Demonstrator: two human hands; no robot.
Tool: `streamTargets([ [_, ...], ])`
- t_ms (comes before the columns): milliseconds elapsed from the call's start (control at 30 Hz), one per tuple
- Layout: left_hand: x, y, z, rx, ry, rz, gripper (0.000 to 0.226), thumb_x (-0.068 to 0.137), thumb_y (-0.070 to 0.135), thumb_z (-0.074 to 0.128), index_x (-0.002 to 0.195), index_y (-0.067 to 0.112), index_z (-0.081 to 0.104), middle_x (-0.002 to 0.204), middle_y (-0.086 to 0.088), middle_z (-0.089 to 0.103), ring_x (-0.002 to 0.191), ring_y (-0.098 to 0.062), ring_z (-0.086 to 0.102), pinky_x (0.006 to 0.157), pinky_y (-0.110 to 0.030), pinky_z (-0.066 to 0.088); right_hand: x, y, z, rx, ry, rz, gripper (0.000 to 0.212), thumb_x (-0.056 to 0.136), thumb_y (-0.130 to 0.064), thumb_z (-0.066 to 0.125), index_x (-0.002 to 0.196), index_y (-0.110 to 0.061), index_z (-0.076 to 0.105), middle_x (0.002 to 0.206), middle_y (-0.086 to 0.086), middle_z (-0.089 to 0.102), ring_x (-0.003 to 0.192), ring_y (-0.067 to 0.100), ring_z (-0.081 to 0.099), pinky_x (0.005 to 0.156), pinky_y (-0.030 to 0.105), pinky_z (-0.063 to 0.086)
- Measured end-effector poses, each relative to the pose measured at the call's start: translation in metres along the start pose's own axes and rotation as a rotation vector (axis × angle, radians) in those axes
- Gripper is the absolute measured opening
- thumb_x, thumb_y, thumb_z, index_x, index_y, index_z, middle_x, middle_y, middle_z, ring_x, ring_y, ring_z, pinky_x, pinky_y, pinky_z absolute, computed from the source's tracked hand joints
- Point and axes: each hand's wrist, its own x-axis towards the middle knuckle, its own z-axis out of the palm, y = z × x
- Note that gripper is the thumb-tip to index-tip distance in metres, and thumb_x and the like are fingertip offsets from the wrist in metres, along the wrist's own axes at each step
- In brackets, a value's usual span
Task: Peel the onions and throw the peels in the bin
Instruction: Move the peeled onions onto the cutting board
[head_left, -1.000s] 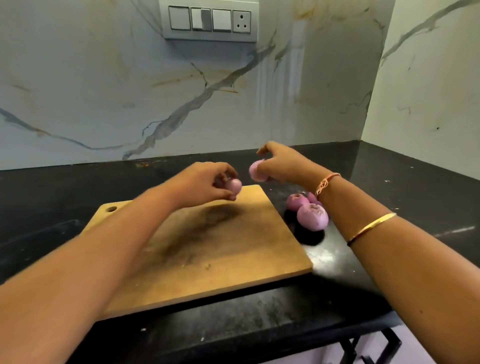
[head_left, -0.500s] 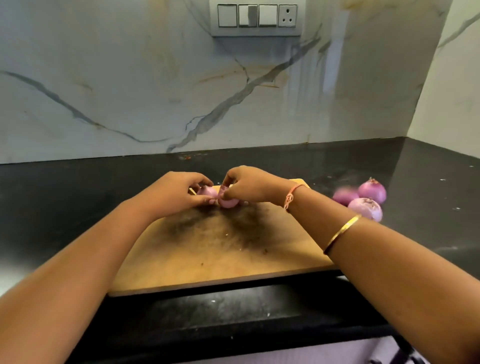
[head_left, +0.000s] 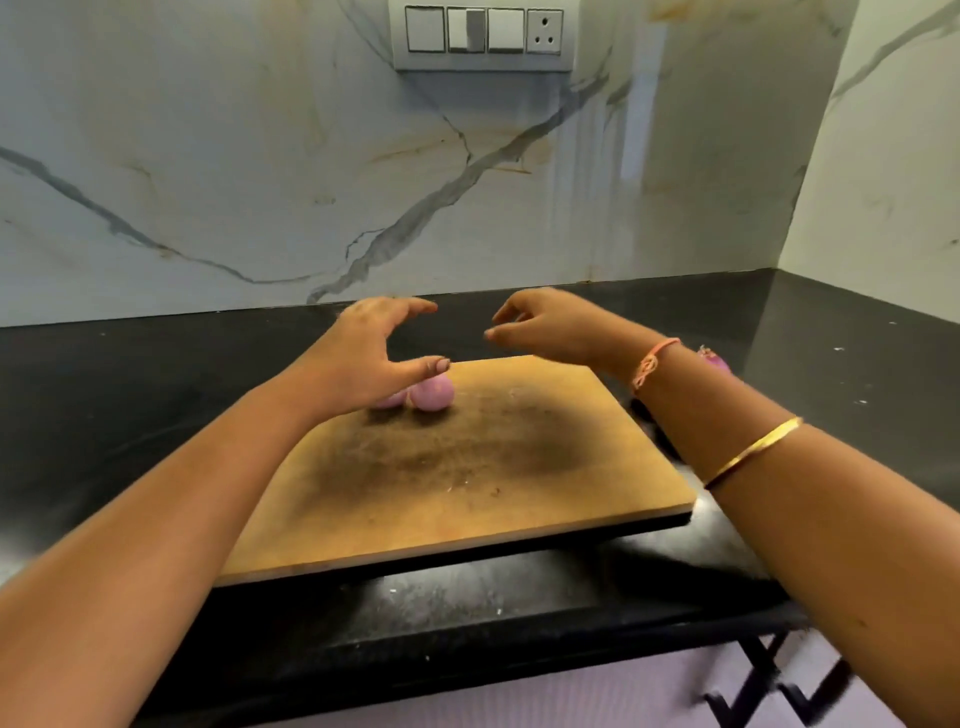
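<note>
Onions (head_left: 432, 393), 2 round, smooth, pale-pink ones, lie side by side on the rectangular wooden cutting board (head_left: 467, 467), near its 11 o'clock corner. The one on the left is half hidden under the left hand (head_left: 363, 353). That hand hangs over them with its fingers spread wide and gripping nothing. Its thumb tip sits just at the top of the right-hand bulb, but whether it touches is hard to tell.

The right hand (head_left: 545, 325) hovers at 12 o'clock over the board's far edge, fingers loosely curled, thumb and forefinger apart, holding nothing. A pink thread bracelet (head_left: 652, 361) circles its wrist, and a thin gold bangle (head_left: 753, 449) sits further up the forearm.

A 3rd, darker purple onion with a stalk tip (head_left: 716, 358) peeks out behind that wrist, at 2 o'clock off the board, on the black stone countertop (head_left: 104, 405). At 12 o'clock on the marble wall is a grey switch panel (head_left: 483, 34).
</note>
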Motion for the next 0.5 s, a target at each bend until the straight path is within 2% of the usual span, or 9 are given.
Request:
streamTargets([
  [100,0.012,0.03,0.012,0.0,0.078,0.146,0.056,0.087,0.037,0.066,0.138,0.024,0.046,0.142,0.002,0.045,0.141,-0.018,0.027,0.113,-0.033,0.022,-0.011,0.027,-0.026,-0.095,0.055,0.08,0.033,0.097,-0.028,0.054,0.123,-0.009,0.057,0.12,0.008,0.061,0.103,0.019,0.056,0.084,0.029,0.045],
  [167,0.021,0.054,0.024,-0.031,0.079,0.248,0.051,0.089,0.031,0.064,0.137,0.024,0.046,0.141,0.004,0.046,0.139,-0.014,0.029,0.109,-0.023,0.021,-0.019,0.048,-0.04,-0.124,0.095,0.136,0.029,0.096,-0.023,0.054,0.121,-0.008,0.059,0.118,0.008,0.063,0.099,0.019,0.057,0.083,0.029,0.045],
  [233,0.032,0.078,0.039,-0.062,0.024,0.313,0.049,0.091,0.024,0.062,0.137,0.025,0.046,0.139,0.005,0.047,0.132,-0.01,0.038,0.103,-0.016,0.024,-0.026,0.07,-0.05,-0.143,0.131,0.197,0.025,0.094,-0.018,0.054,0.116,-0.009,0.062,0.115,0.008,0.065,0.1,0.021,0.059,0.088,0.033,0.048],
  [367,0.052,0.106,0.076,-0.037,-0.203,0.286,0.055,0.091,0.014,0.06,0.14,0.026,0.04,0.14,0.001,0.042,0.128,-0.014,0.041,0.103,-0.022,0.031,-0.038,0.106,-0.057,-0.195,0.174,0.317,0.032,0.09,-0.02,0.055,0.122,-0.018,0.058,0.126,0.01,0.059,0.117,0.028,0.052,0.103,0.043,0.041],
  [500,0.065,0.123,0.106,-0.034,-0.311,0.247,0.056,0.089,0.008,0.057,0.141,0.02,0.04,0.143,-0.004,0.042,0.132,-0.017,0.037,0.102,-0.02,0.028,-0.049,0.13,-0.055,-0.119,0.169,0.396,0.046,0.087,-0.025,0.057,0.133,-0.022,0.05,0.136,0.012,0.049,0.122,0.032,0.048,0.104,0.044,0.041],
])
